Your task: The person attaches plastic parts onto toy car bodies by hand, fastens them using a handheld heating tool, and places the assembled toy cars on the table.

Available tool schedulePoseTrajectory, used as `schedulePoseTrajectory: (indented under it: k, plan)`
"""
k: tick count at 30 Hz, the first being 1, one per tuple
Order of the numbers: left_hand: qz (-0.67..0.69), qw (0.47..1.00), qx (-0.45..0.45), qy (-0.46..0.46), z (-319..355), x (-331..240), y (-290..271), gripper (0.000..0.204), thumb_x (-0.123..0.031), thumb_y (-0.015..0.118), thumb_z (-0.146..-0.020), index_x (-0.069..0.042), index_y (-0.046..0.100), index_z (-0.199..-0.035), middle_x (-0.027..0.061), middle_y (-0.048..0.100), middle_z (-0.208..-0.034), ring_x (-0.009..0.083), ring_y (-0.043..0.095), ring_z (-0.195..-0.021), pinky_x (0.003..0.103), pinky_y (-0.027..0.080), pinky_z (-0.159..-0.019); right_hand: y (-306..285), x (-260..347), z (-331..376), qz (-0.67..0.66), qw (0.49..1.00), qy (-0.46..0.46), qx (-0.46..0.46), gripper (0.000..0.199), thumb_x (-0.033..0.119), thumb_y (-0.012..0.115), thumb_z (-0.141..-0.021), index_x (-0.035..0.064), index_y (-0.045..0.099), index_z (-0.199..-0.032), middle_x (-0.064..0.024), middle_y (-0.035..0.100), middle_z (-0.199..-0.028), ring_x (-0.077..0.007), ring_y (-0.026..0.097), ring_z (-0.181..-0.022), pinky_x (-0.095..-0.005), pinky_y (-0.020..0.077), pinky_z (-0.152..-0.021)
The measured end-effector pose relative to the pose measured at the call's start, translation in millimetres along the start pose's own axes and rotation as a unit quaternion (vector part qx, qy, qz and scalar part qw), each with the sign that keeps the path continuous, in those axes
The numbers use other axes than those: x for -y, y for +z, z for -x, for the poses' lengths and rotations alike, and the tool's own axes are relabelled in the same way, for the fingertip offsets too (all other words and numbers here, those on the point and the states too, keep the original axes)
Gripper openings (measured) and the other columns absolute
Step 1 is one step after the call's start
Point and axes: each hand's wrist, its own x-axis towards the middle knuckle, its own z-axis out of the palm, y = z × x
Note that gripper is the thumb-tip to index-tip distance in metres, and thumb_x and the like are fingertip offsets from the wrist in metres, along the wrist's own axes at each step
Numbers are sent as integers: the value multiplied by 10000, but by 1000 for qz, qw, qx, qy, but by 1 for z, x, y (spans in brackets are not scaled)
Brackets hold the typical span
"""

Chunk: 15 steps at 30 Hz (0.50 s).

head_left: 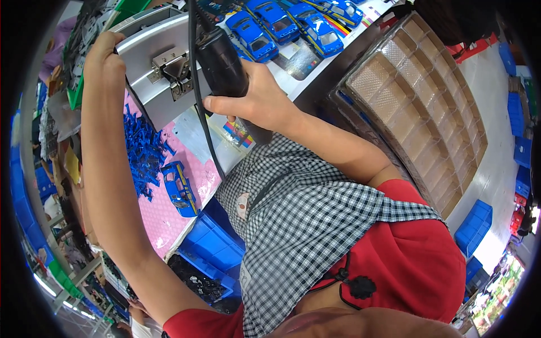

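My left hand (106,59) is closed on the upper left edge of a silver metal case (158,42). A metal latch-like fitting (176,73) sits on the case's side. My right hand (262,93) wraps around a black corded electric screwdriver (222,62), held slanted just right of the fitting; its tip is hidden. The black cable (200,107) hangs down in front of the case. Below the case, a blue toy car body (179,188) lies on a pink bubble-wrap sheet (160,219) beside a heap of small blue plastic parts (141,149).
Several blue toy cars (273,22) stand in a row at the far side. Stacked clear-brown compartment trays (417,96) are to the right. A blue bin (211,242) with black parts (194,281) is below the table edge. Green crates (76,90) stand far left.
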Motion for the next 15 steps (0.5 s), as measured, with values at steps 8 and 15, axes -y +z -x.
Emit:
schedulePoseTrajectory:
  k: [8,15]
  plan:
    - [516,813,-142,-228,58,104,-4,775,99,434,-752,-178,270,-1457,174,545,-1185,315,603,-963,460,513,-805,3,11,13,-11,997,-16,77,550,109,671,-753,-30,466,-1245,-96,653,-1092,-60,541,-603,-217,454,-564]
    - [479,824,-199,-227,52,67,17,694,98,453,-772,-131,364,-1421,114,553,-1166,226,581,-890,374,489,-788,-20,39,27,107,994,-6,31,558,100,646,-750,-56,439,-1244,-133,631,-965,-91,549,-594,-220,446,-554]
